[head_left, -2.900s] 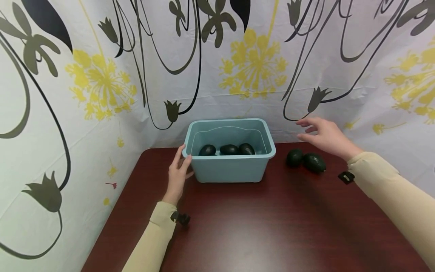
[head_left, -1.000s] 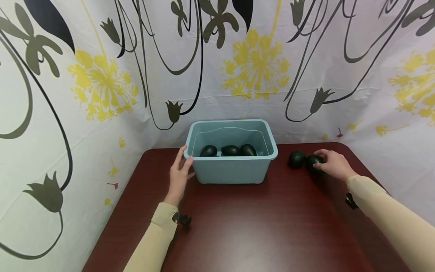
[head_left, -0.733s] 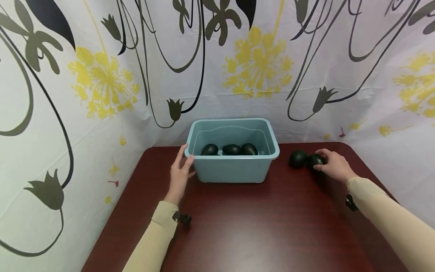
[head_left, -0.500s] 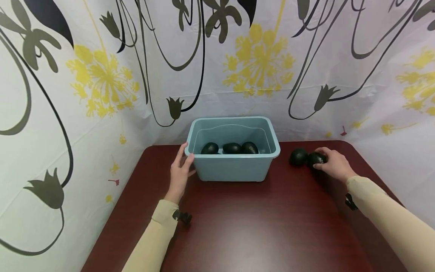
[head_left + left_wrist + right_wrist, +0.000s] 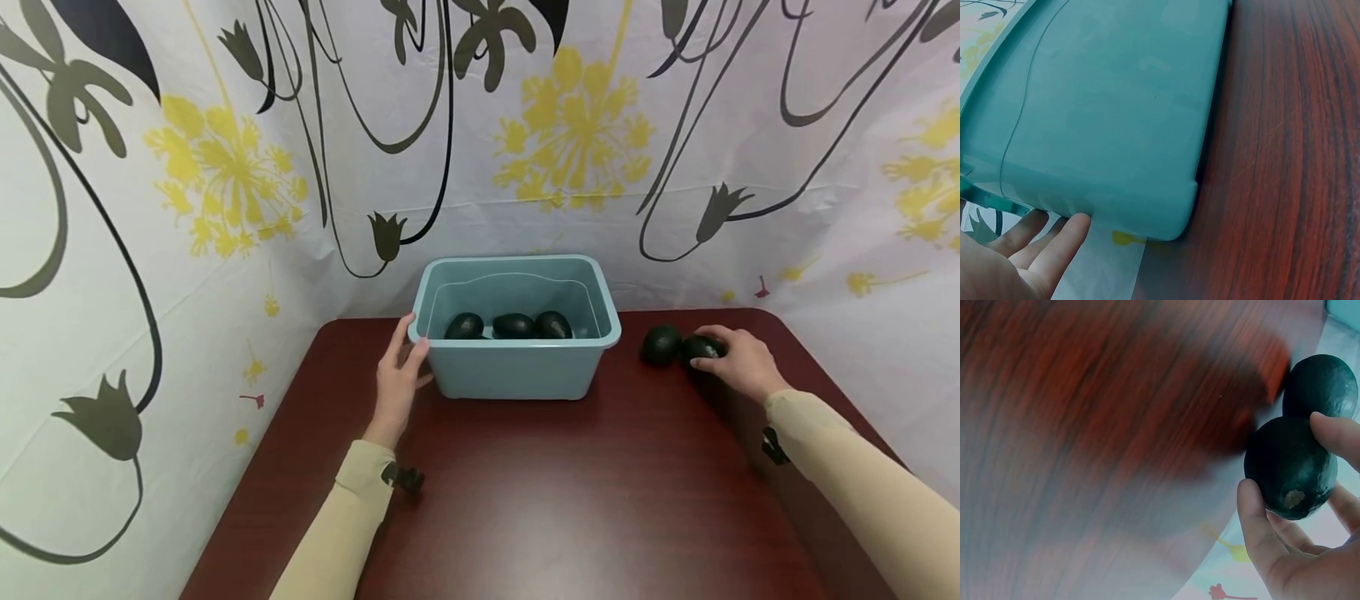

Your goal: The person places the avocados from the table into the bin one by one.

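A light blue plastic bin (image 5: 517, 371) stands at the back of the table with three dark green avocados (image 5: 513, 326) inside. My left hand (image 5: 392, 387) rests against its left front corner; in the left wrist view, its extended fingers (image 5: 1063, 250) touch the bin's outer wall (image 5: 1116, 119) below the rim. On the right, my right hand (image 5: 742, 365) holds an avocado (image 5: 697, 348) between thumb and fingers. The right wrist view shows this avocado (image 5: 1288, 465), its stem end towards the camera. A second loose avocado (image 5: 1322, 384) lies right beside it, towards the bin.
The dark red wood-grain table (image 5: 570, 492) extends in front of the bin. A white patterned cloth (image 5: 480, 167) hangs close behind the bin and along both sides. The table's rounded back right corner (image 5: 768, 321) is just beyond my right hand.
My right hand has come down from above the two loose avocados and taken hold of the right-hand one. Over the last second it has stayed there. My left hand has stayed at the bin.
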Tool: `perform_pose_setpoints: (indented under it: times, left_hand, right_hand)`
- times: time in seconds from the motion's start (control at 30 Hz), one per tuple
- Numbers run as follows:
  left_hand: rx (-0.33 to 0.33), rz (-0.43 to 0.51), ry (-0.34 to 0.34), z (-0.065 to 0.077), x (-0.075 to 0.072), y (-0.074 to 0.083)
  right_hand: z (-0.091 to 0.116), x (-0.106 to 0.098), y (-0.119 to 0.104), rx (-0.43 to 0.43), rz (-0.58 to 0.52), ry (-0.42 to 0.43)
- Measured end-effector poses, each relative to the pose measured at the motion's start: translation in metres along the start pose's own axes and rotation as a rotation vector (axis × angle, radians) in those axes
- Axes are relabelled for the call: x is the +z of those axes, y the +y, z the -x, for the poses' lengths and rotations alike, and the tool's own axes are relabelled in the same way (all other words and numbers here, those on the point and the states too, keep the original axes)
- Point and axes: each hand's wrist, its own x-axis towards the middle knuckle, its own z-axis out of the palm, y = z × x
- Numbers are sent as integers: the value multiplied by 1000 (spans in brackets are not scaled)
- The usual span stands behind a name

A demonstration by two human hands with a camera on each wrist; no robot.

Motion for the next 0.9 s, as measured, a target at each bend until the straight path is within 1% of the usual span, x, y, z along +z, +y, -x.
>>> perform_pose_setpoints:
  times: [0.4,0.53,0.77,0.9]
  left_hand:
    - [-14,-13,3,0,0,3]
    - [-13,-16,0,-1,0,1]
    - [-4,-3,12,-13,-4,-27]
    - [4,-15,27,-14,-4,-33]
  right_hand:
    - [5,-4,-3,30,-8,-18]
    - [6,-5,-3,49,-18,-23]
    - [12,-7,-4,90,-43,-29]
    - [14,-9,-3,113,-52,-17]
